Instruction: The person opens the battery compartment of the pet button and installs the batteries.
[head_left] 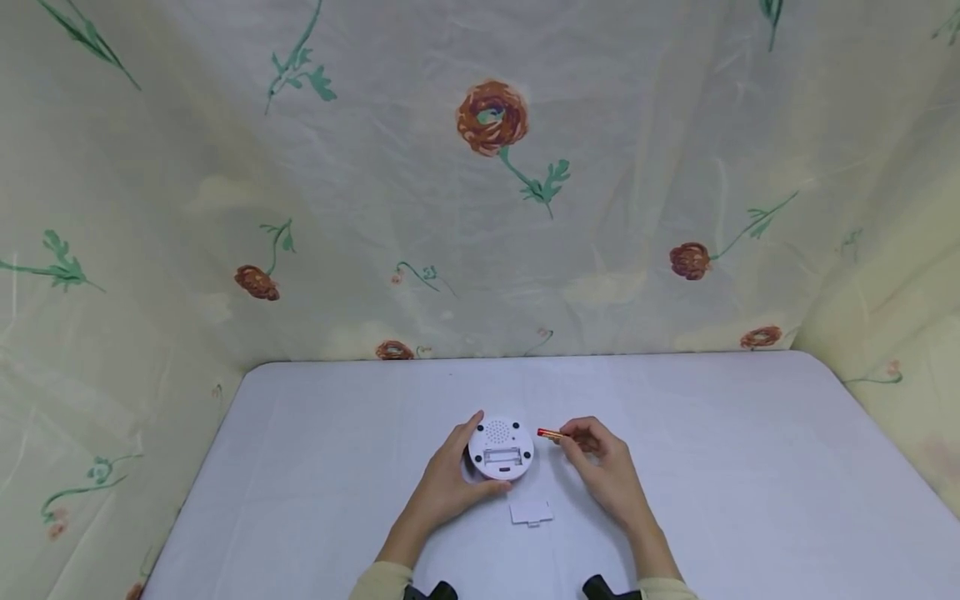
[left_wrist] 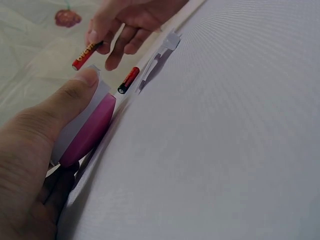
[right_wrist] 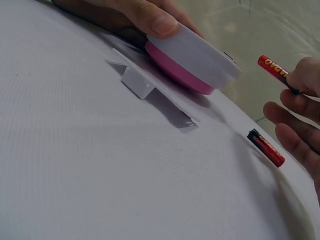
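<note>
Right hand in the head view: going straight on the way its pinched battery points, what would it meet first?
Most likely the round white device, which the left hand holds. The battery in the right hand would lead, but relative height is hard to judge.

Device [right_wrist: 190, 61] white, pink; batteries [right_wrist: 266, 148] red, black.

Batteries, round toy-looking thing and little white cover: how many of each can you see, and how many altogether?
Batteries: 2 (the battery in the right hand, plus the loose battery)
Round white-and-pink device: 1
White cover: 1
Total: 4
</note>
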